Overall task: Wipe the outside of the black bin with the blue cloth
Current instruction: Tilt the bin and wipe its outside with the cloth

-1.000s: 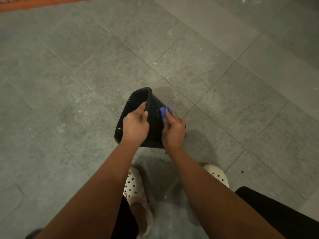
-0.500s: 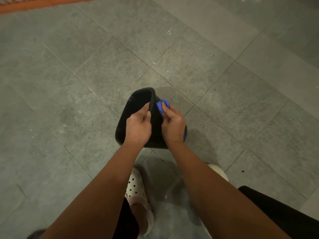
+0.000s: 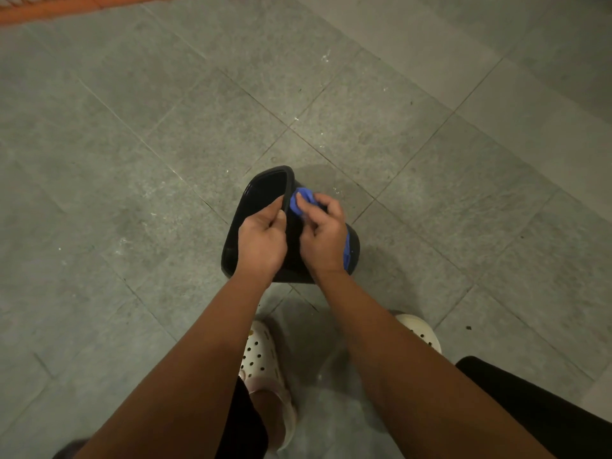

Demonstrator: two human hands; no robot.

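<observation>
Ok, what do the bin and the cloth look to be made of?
Black bin: probably moulded plastic, smooth with a dull sheen; thin wall and a rolled rim. Blue cloth: soft fabric, woven or microfibre, can't tell which; it bunches and creases in the right hand.

Colour-wise: the bin (image 3: 261,197) is plain black all over, inside and out. The cloth (image 3: 295,207) is a bright blue, almost purplish, and a second strip of that same blue shows down the bin's right side. The floor (image 3: 165,111) is mottled grey stone-look tile with thin pale grout lines running diagonally and little white specks scattered about; a paler grey band crosses the top right. There's an orange-red strip (image 3: 66,6) in the top left corner. The clogs (image 3: 261,356) are off-white with rows of small dark holes, and the clothing (image 3: 530,409) at the bottom is black.
</observation>
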